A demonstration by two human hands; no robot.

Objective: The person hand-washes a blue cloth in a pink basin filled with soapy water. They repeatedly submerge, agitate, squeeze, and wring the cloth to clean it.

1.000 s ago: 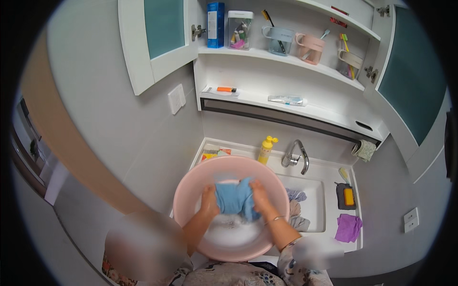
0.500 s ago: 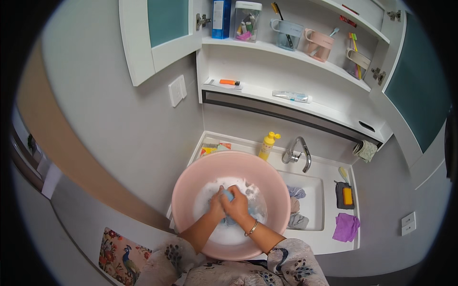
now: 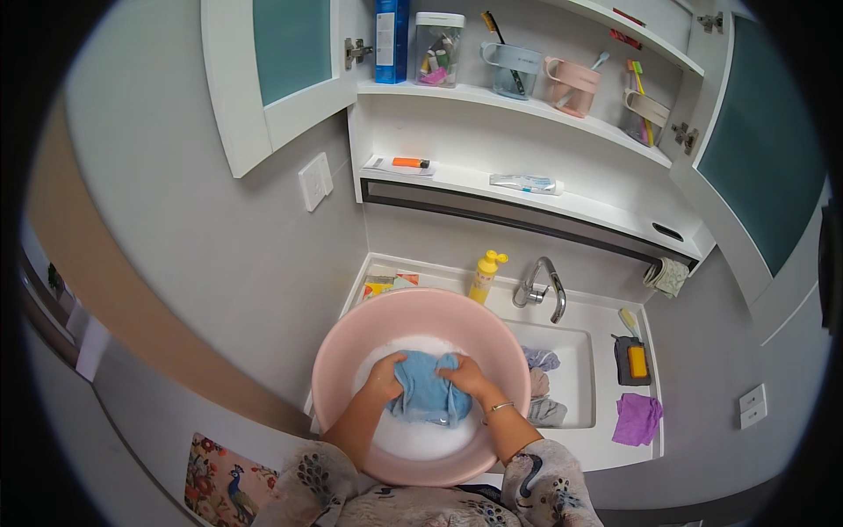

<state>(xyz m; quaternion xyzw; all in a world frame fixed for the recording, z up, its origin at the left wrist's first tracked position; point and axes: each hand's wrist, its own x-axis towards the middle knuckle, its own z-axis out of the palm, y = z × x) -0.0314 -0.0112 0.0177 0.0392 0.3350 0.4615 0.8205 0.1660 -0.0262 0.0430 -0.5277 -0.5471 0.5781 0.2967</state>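
Note:
A wet blue cloth [image 3: 430, 386] is spread between my two hands, low inside a large pink basin [image 3: 338, 329]. My left hand [image 3: 384, 376] grips its left upper edge. On the other side my right hand [image 3: 465, 375], below which a bracelet circles the wrist, pinches the right upper edge. White suds [image 3: 413, 439] cover the water beneath the cloth, whose lower edge touches the foam. Whether the cloth is a garment or a towel I cannot tell.
Right of the basin, crumpled cloths [image 3: 546, 413] lie in the white sink [image 3: 575, 369]. Behind stand a yellow bottle [image 3: 483, 279] and a chrome tap [image 3: 549, 285]. A purple cloth [image 3: 637, 419], a yellow soap bar [image 3: 637, 360] and a brush [image 3: 629, 321] sit on the right counter. Above hangs an open cabinet [image 3: 421, 110].
My hands were pressed together around the bunched blue cloth. Now they are apart, and the cloth is opened out between them. The view has shifted slightly.

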